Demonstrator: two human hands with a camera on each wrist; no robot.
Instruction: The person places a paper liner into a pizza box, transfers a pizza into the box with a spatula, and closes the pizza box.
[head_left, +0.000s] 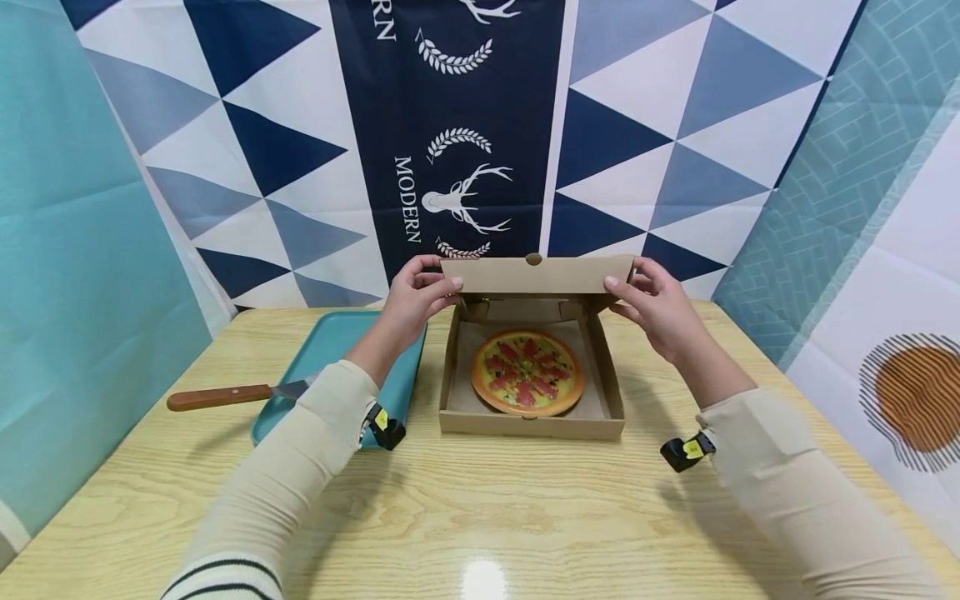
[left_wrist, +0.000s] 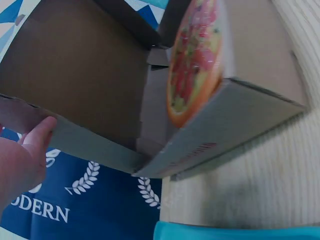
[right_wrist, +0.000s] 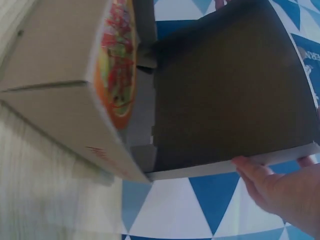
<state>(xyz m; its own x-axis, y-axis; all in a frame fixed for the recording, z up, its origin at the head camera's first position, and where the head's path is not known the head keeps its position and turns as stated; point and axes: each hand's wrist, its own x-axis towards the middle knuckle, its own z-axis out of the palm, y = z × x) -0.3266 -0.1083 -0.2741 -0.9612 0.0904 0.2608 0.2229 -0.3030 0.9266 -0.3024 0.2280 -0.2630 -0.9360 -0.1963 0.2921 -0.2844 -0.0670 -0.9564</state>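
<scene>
A cardboard pizza box (head_left: 531, 427) stands on the table with its lid (head_left: 540, 276) raised at the back. Inside the box lies a round pizza (head_left: 527, 373) with red toppings. My left hand (head_left: 417, 296) pinches the lid's left front corner, thumb on the front flap. At the opposite corner my right hand (head_left: 657, 307) pinches the lid the same way. In the left wrist view the left thumb presses the lid's side flap (left_wrist: 95, 147). The right wrist view shows the right hand (right_wrist: 285, 192) at the lid's edge and the lid's dark inner face (right_wrist: 230, 90).
Left of the box lies a teal tray (head_left: 330, 333), partly behind the left forearm. A spatula with a wooden handle (head_left: 219, 397) rests over the tray's left edge. Patterned cloth (head_left: 457, 125) hangs behind the wooden table (head_left: 525, 508).
</scene>
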